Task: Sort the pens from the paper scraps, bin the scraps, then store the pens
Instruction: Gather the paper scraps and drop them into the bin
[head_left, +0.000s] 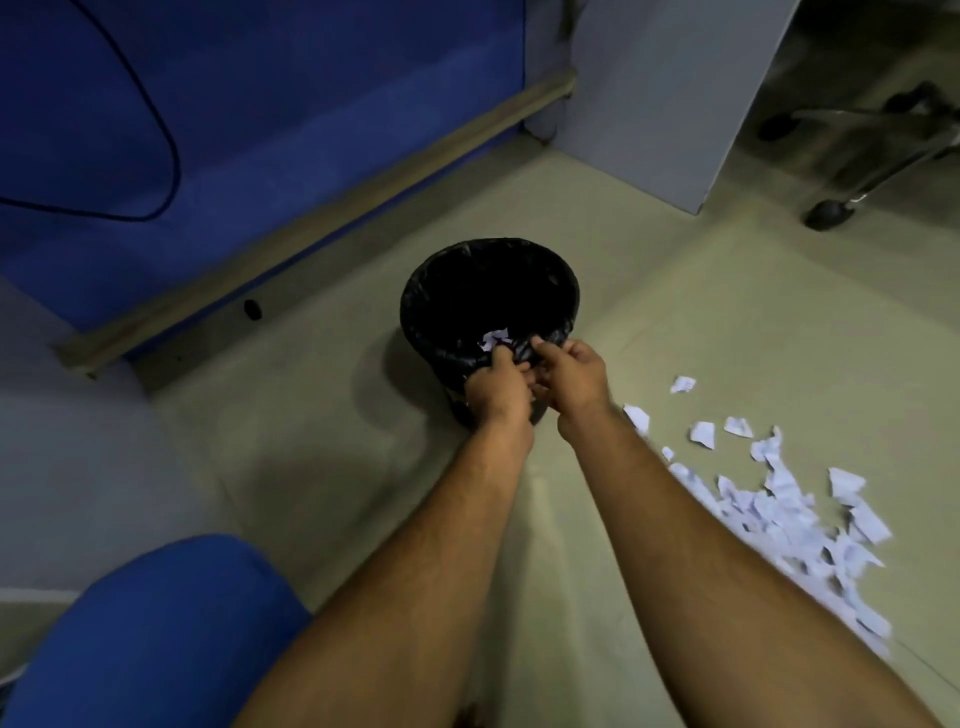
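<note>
At far left, a blue upholstered chair seat (156, 634) and a blue partition panel (270, 104) with a black cable (171, 156) are being noted only as bounds of the working floor. At centre, a round black waste bin lined with a black plastic bag (441, 275) is being stood on the pale beige floor (675, 322), and both hands are being held together over its near rim. The left hand (496, 387) is being kept curled, with a few white torn paper scraps (494, 339) showing just past its fingertips above the bin mouth; whether those scraps are pinched or already let go cannot be told. The right hand (571, 374) is being held curled just beside it; its contents are hidden, so its grip cannot be told either. Judged step: scraps are being dropped into the bin. It is being judged best that the fingers be opened fully over the dark mouth, not the rim, so nothing falls outside. At right, a large scatter of white paper scraps (789, 509) is lying on the floor, well apart from the bin, not yet binned. No pens are being seen.
</note>
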